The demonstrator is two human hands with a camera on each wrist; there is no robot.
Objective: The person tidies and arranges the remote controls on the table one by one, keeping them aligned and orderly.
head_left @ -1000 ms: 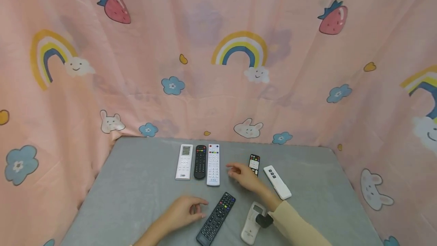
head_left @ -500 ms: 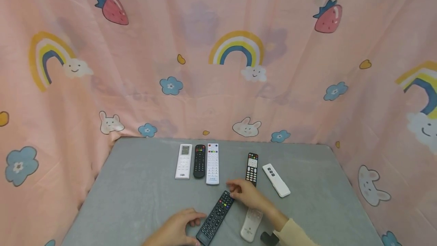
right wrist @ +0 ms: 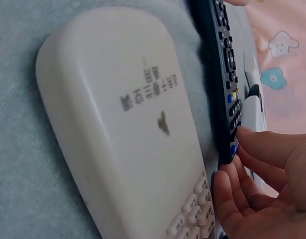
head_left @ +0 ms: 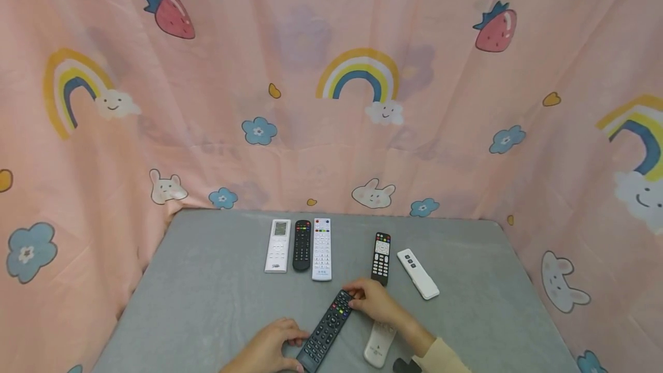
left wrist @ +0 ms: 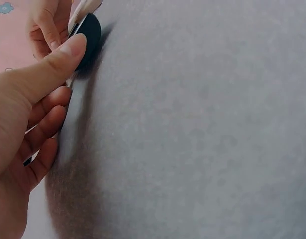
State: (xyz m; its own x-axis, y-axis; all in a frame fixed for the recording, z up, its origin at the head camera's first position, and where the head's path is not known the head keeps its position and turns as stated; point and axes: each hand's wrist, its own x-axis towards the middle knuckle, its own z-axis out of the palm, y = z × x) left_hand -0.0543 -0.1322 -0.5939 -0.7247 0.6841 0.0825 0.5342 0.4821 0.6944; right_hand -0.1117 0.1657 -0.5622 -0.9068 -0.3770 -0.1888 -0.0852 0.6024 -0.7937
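Note:
A long black remote (head_left: 326, 331) lies slanted on the grey table (head_left: 207, 292) near the front. My left hand (head_left: 296, 343) holds its near end, and in the left wrist view the thumb (left wrist: 58, 64) lies on the remote's rounded black end (left wrist: 89, 32) with the fingers curled alongside. My right hand (head_left: 355, 299) pinches the far end by the coloured buttons. In the right wrist view its fingertips (right wrist: 242, 144) sit at the tip of the black remote (right wrist: 225, 74). A cream remote (head_left: 378, 345) lies under my right wrist and fills the right wrist view (right wrist: 128, 129).
Three remotes stand in a row at the back: white with a screen (head_left: 278, 238), black (head_left: 302, 237), white (head_left: 322, 240). A short black remote (head_left: 381, 251) and a slim white one (head_left: 418, 273) lie to the right. Pink patterned curtain (head_left: 331, 102) surrounds the table.
My right hand drew back from near the row to the long black remote's far end. My left hand slid toward me to its near end.

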